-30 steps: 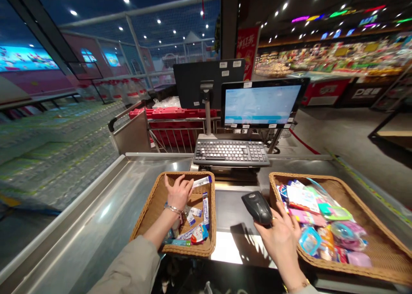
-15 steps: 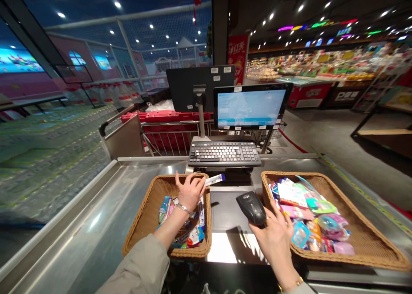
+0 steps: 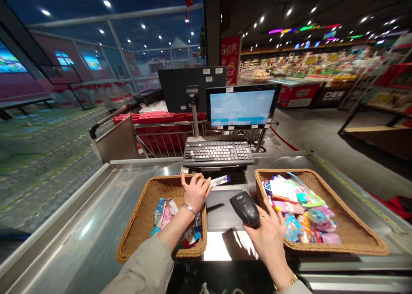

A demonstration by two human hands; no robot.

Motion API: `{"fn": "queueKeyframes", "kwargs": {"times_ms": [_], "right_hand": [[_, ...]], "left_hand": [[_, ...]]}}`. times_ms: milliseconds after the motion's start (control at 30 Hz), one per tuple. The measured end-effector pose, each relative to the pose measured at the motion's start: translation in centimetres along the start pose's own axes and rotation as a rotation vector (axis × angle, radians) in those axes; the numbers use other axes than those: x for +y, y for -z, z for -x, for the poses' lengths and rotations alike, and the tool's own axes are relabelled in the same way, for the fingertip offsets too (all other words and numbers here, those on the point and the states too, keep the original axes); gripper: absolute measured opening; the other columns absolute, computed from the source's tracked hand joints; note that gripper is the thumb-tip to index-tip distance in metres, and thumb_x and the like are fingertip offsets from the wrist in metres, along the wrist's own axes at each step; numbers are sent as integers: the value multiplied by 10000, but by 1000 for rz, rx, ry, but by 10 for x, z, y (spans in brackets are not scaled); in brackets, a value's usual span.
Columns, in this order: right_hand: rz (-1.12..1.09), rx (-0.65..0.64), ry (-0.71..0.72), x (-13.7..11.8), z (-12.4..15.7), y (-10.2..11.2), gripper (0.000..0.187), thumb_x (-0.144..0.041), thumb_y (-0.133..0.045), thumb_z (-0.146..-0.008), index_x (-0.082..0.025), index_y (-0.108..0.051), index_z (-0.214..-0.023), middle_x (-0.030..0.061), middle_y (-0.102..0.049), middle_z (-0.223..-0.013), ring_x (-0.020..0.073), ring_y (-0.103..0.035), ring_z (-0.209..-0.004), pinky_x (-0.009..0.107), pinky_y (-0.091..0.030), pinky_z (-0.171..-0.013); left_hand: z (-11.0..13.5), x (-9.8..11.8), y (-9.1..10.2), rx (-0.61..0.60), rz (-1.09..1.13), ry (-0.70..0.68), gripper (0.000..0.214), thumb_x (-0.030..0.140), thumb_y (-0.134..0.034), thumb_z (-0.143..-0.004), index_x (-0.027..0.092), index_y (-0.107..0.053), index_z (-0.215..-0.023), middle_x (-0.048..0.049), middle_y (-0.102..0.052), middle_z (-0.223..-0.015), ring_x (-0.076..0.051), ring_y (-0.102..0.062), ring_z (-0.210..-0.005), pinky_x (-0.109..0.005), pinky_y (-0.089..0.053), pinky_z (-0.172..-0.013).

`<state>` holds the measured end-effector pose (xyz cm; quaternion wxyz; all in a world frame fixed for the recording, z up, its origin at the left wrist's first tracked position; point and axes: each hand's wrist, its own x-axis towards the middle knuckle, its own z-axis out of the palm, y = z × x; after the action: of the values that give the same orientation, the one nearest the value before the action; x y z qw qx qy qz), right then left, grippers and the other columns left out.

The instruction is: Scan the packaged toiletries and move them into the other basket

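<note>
Between its fingertips my left hand (image 3: pixel 195 192) pinches a slim white packet with a purple end (image 3: pixel 220 180), held out past the right rim of the left wicker basket (image 3: pixel 133 225). Small wrapped items (image 3: pixel 165 214) lie in that basket, some hidden behind my forearm. My right hand (image 3: pixel 268 227) is wrapped round a black handheld barcode scanner (image 3: pixel 245 208), whose head points up and left towards the packet. Right of the scanner stands a second wicker basket (image 3: pixel 360 238) holding several colourful packaged goods (image 3: pixel 298 208).
A keyboard (image 3: pixel 219 152) sits beyond the baskets, below a lit monitor (image 3: pixel 243 107) and a dark screen seen from behind (image 3: pixel 193 88). Between the baskets is a grey flat plate (image 3: pixel 222 219) on the metal counter (image 3: pixel 86 216). Shrink-wrapped bottles (image 3: pixel 48 169) are stacked at the left.
My left hand has moved slightly right, bringing the packet further past the basket rim. The view has turned a little to the right. My right hand keeps hold of the scanner.
</note>
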<state>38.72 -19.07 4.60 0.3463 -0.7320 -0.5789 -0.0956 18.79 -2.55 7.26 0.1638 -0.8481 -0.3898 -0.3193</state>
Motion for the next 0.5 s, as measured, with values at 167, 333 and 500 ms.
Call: {"fn": "queueKeyframes", "kwargs": {"times_ms": [167, 333, 500], "right_hand": [[-3, -7, 18, -2, 0, 4, 188, -309, -621, -711, -239, -690, -871, 37, -691, -1151, 311, -415, -1316, 528, -230, -1086], [-13, 7, 31, -1, -1, 6, 165, -312, -630, -706, -244, -690, -844, 29, -696, -1140, 312, -425, -1306, 524, -225, -1092], [-17, 12, 13, 1, -1, 6, 251, -299, -626, -703, -239, -692, -938, 28, -695, -1144, 314, -436, -1292, 533, -214, -1095]], "left_hand": [[-2, 5, -6, 32, -6, -22, 235, 352, -604, -880, 318, -677, -1101, -5, -751, -848, -244, -623, -1056, -671, 51, -1119], [-5, 9, -10, 27, -2, -27, 222, 357, -605, -881, 308, -678, -1084, -3, -752, -857, -248, -619, -1067, -668, 53, -1119], [-7, 12, -14, 19, 16, -26, 232, 350, -615, -870, 312, -676, -1092, -5, -751, -864, -253, -616, -1075, -678, 49, -1116]]}}
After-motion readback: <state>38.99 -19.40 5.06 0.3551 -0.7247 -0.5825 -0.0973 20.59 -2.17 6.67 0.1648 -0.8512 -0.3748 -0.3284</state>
